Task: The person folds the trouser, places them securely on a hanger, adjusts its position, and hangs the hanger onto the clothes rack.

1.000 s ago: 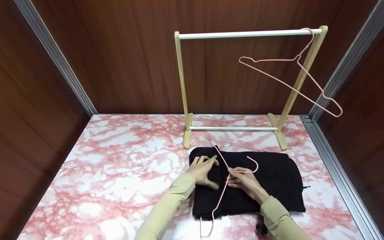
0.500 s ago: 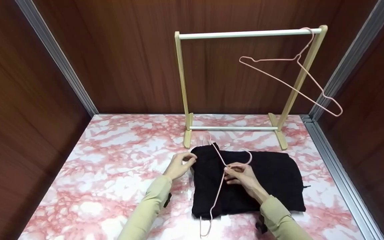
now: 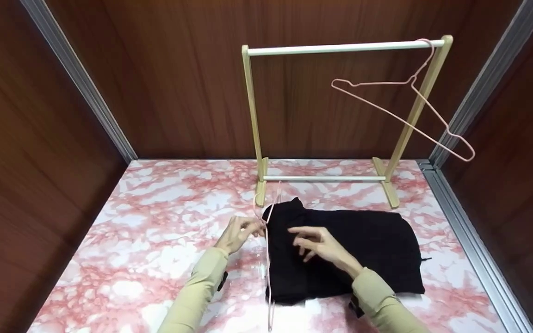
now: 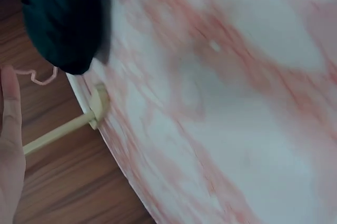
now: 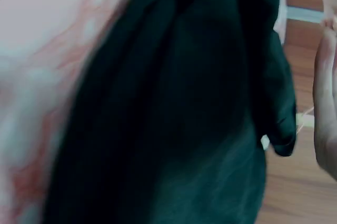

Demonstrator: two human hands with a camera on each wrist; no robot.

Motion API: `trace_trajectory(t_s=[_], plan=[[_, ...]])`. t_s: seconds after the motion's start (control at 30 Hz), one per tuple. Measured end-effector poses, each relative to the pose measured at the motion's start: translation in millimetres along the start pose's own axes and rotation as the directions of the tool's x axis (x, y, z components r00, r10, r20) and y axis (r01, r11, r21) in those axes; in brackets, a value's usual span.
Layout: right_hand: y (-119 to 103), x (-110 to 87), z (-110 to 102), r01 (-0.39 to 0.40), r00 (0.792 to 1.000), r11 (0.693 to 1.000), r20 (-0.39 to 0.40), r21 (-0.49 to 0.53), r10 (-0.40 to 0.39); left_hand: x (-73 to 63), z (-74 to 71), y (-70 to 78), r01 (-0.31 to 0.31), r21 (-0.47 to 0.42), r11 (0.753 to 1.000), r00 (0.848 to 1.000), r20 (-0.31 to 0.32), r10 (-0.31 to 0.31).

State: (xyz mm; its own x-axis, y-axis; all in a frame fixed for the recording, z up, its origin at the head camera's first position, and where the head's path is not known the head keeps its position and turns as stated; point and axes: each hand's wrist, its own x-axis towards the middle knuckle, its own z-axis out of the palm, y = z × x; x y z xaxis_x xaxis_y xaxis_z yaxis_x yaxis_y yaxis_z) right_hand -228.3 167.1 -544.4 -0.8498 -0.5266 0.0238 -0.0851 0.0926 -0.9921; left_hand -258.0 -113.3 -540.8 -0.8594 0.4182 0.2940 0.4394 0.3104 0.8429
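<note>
A black folded garment [image 3: 354, 249] lies on the marbled tabletop, with a thin cord showing at its right edge. Along its left edge stands a pink clothes hanger [image 3: 268, 268], its ends reaching past the cloth at top and bottom. Whether the hanger's lower bar runs inside the fold is hidden. My left hand [image 3: 241, 232] pinches the hanger at its neck, below the hook. Just above the cloth hovers my right hand [image 3: 319, 245], fingers loosely bent and holding nothing. In the left wrist view a dark fold of the garment [image 4: 63, 19] hangs near the thumb.
Behind the garment stands a small clothes rack [image 3: 347, 48] with wooden posts and a white rail. A second pink hanger [image 3: 387, 111] hangs from the rail's right end. Dark wood-grain panels [image 3: 178, 92] enclose the table [image 3: 155, 222] at the back and sides.
The hanger has swung left from the middle of the folded part to the garment's left edge. My right hand has let go of it, and my left hand has taken hold of its neck.
</note>
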Motion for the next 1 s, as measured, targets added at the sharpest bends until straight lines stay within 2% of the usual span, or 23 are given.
trace_trajectory(t_s=[0.1,0.2,0.33,0.43,0.6,0.7,0.9,1.0], plan=[[6,-3.1,-5,-0.043,0.994,0.999,-0.100,0.013,0.044,-2.8,0.1,-0.8,0.028,0.102,0.994,1.000,-0.014,-0.027],[12,-4.7,-7,-0.085,0.977,0.996,-0.196,-0.009,0.081,-3.0,2.9,-0.7,0.097,0.080,0.992,0.994,-0.062,-0.092],[18,-3.5,-5,-0.157,0.936,0.987,-0.326,-0.046,0.134,-1.2,5.7,5.2,0.211,0.012,0.977,0.971,-0.119,-0.208],[22,0.3,-3,-0.224,0.903,0.974,-0.381,-0.021,0.199,1.9,6.0,13.6,0.292,-0.015,0.956,0.945,-0.151,-0.291],[27,10.3,0,-0.308,0.867,0.947,-0.382,0.096,0.321,6.3,6.5,25.1,0.414,-0.116,0.903,0.886,-0.177,-0.429],[28,15.6,0,-0.341,0.848,0.928,-0.377,0.152,0.373,6.9,6.8,28.8,0.454,-0.173,0.874,0.858,-0.179,-0.482],[27,22.6,1,-0.398,0.812,0.899,-0.387,0.182,0.438,6.2,5.5,30.6,0.490,-0.259,0.832,0.823,-0.177,-0.540],[26,25.1,3,-0.427,0.801,0.887,-0.381,0.176,0.462,5.9,4.3,30.7,0.504,-0.283,0.816,0.807,-0.183,-0.561]])
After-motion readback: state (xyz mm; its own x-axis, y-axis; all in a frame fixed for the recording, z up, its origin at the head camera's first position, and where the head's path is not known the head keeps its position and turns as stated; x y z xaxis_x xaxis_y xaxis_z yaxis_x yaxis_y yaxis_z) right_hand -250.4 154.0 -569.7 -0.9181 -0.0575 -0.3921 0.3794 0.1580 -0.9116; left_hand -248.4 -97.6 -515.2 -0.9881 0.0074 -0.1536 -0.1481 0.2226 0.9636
